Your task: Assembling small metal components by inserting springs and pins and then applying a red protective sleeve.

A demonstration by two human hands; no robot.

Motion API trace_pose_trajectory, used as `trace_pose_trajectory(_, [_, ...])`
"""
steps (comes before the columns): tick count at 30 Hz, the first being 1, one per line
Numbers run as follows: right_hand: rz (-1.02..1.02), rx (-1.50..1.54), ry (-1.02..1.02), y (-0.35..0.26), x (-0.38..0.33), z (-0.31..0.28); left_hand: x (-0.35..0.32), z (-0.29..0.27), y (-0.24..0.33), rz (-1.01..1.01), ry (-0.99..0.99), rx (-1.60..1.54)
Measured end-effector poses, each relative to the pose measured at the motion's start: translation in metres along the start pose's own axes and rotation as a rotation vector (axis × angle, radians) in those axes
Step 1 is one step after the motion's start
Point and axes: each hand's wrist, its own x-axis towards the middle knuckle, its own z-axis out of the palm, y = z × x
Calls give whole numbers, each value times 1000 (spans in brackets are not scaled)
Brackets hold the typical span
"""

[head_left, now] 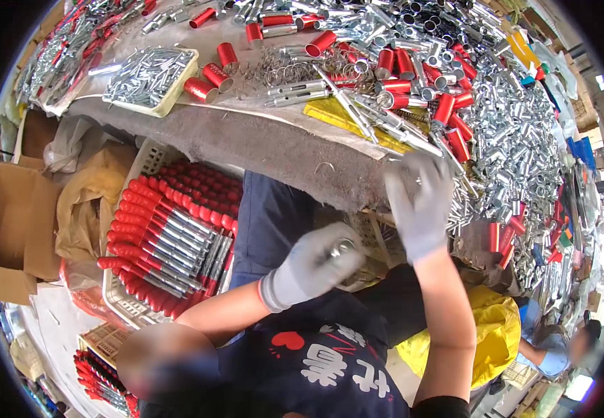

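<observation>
Mid-assembly: left hand (pixel 312 268) fingers grip a small metal sleeve (pixel 344 247); right hand (pixel 419 202) fingers spread narrow, picking from zinc-plated parts (pixel 518 146) at the surface (pixel 260 143) edge; next needs a clean pinch.

Both my hands wear light grey knit gloves with ribbed cuffs that end at the wrist; the left hand (pixel 312 267) shows its cuff bunched in a thick band, and the glove on the right hand (pixel 419 202) looks a bit worn and fuzzy. My forearms are bare above the gloves. I wear a dark navy short-sleeved shirt (pixel 316 362) with a white printed design and a small red heart on the front. My trousers (pixel 270 219) are dark blue.
</observation>
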Motion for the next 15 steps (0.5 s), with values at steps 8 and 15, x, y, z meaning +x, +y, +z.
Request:
trace_pose_trajectory(8, [141,-34,-21,8,101,40,-9,-32,4,-317,284,-413])
trace_pose_trajectory(15, [641,849,-141,73,133,-18,8,-33,-7,-259,341,-607])
